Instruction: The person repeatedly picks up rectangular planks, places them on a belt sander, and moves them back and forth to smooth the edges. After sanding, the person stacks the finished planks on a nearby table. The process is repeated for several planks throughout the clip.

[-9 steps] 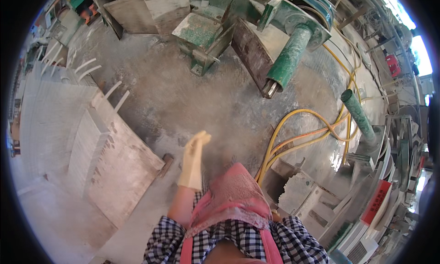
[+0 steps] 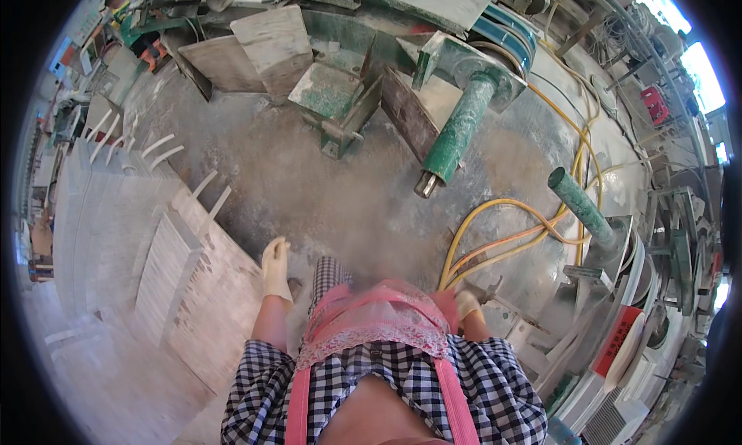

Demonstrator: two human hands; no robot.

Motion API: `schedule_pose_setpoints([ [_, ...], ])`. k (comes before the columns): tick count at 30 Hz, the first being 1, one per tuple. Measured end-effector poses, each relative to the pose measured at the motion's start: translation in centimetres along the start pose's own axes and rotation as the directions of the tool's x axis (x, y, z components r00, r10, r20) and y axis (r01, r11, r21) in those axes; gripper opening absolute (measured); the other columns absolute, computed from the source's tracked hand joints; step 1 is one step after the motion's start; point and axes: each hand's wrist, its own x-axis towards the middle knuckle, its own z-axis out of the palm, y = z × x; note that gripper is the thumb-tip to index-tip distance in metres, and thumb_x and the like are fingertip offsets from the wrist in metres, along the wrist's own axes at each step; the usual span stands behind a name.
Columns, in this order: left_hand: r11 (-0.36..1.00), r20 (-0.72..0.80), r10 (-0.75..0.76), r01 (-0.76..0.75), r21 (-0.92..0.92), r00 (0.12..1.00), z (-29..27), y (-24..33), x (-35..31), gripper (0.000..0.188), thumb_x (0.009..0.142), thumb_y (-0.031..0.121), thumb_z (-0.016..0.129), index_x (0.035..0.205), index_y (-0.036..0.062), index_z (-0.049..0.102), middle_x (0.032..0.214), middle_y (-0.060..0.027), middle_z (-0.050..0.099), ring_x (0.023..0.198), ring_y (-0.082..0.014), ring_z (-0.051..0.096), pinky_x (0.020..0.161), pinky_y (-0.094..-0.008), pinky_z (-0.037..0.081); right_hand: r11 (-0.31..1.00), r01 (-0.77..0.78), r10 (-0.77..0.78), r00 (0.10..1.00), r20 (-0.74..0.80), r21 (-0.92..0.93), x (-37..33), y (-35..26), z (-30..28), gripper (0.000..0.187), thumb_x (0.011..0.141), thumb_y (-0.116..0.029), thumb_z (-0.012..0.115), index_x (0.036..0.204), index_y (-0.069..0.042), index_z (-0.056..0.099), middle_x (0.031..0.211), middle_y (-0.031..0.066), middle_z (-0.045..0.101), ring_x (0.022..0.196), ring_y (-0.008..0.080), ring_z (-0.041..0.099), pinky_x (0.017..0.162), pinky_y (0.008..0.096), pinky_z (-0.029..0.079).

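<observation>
My left hand (image 2: 276,269), in a cream-coloured glove, hangs beside my body near a dusty, pale slanted board (image 2: 224,263). Its fingers are loosely bent, with nothing seen in them. On the other side my right hand (image 2: 467,304), gloved alike, is at the edge of my pink lace-trimmed apron (image 2: 379,325). The apron hides its fingers, so whether they grip the cloth cannot be told. A checked trouser leg (image 2: 328,279) shows beyond the apron. On the slanted board leans a stack of grey slabs (image 2: 108,221).
A dusty green machine shaft (image 2: 461,132) juts over the floor ahead. Yellow hoses (image 2: 495,203) loop at the right, beside a shorter green post (image 2: 580,202). Metal plates and a green bracket (image 2: 328,101) stand ahead. Far left is another person (image 2: 137,32).
My left hand has moved left, away from in front of the apron. My right hand has come into fuller view at the apron's right edge. The whole view has shifted slightly.
</observation>
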Motion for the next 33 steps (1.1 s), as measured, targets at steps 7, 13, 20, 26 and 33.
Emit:
schedule_pose_setpoints([
  [7, 0.918, -0.069, -0.228, 0.238, 0.317, 0.971, -8.8, -14.0, 3.2, 0.033, 0.094, 0.029, 0.058, 0.103, -0.0015, 0.069, 0.092, -0.0122, 0.071, 0.082, -0.0208, 0.064, 0.075, -0.0371, 0.051, 0.412, 0.126, 0.668, 0.632, -0.394, 0.902, 5.6, -5.8, -22.6, 0.035, 0.099, -0.029, 0.051, 0.091, 0.000, 0.067, 0.081, 0.0157, 0.067, 0.072, 0.0273, 0.062, 0.070, 0.0401, 0.048],
  [13, 0.877, -0.115, -0.445, 0.458, 0.147, 0.888, -9.9, -14.2, 18.7, 0.030, 0.089, 0.025, 0.058, 0.078, -0.0020, 0.063, 0.070, -0.0127, 0.065, 0.068, -0.0216, 0.061, 0.057, -0.0403, 0.049, 0.208, 0.422, 0.789, 0.460, -0.407, 0.882, 8.3, -14.9, -39.5, 0.043, 0.099, -0.039, 0.055, 0.082, 0.000, 0.063, 0.073, 0.0021, 0.056, 0.072, 0.0130, 0.050, 0.069, 0.0317, 0.043],
  [20, 0.988, 0.252, -0.002, -0.037, 0.151, 0.968, -1.3, 11.3, 46.1, 0.023, 0.097, 0.022, 0.054, 0.092, 0.0016, 0.063, 0.083, -0.0045, 0.062, 0.076, -0.0141, 0.055, 0.071, -0.0315, 0.047, 0.357, 0.212, 0.698, 0.587, -0.411, 0.910, 14.0, -18.8, -50.6, 0.047, 0.097, -0.045, 0.057, 0.082, -0.002, 0.069, 0.059, 0.0056, 0.057, 0.052, 0.0131, 0.052, 0.052, 0.0306, 0.041],
  [26, 0.813, 0.319, 0.541, -0.581, 0.041, 0.778, 3.6, 36.0, 55.5, 0.029, 0.103, 0.015, 0.053, 0.124, -0.0025, 0.063, 0.117, -0.0104, 0.069, 0.108, -0.0179, 0.064, 0.097, -0.0312, 0.047, 0.249, 0.147, 0.733, 0.617, -0.285, 0.957, 16.7, -18.3, -56.1, 0.042, 0.096, -0.041, 0.057, 0.082, -0.002, 0.069, 0.056, 0.0063, 0.057, 0.045, 0.0142, 0.052, 0.046, 0.0298, 0.040],
  [33, 0.744, 0.447, 0.643, -0.647, -0.168, 0.623, 17.2, 44.5, 53.7, 0.032, 0.102, 0.015, 0.056, 0.130, 0.0004, 0.060, 0.125, -0.0131, 0.066, 0.118, -0.0195, 0.060, 0.104, -0.0323, 0.043, 0.384, 0.604, 0.581, 0.430, -0.691, 0.698, 25.4, -13.8, -67.0, 0.035, 0.095, -0.031, 0.058, 0.104, 0.001, 0.068, 0.093, 0.0141, 0.070, 0.085, 0.0190, 0.066, 0.077, 0.0327, 0.051],
])
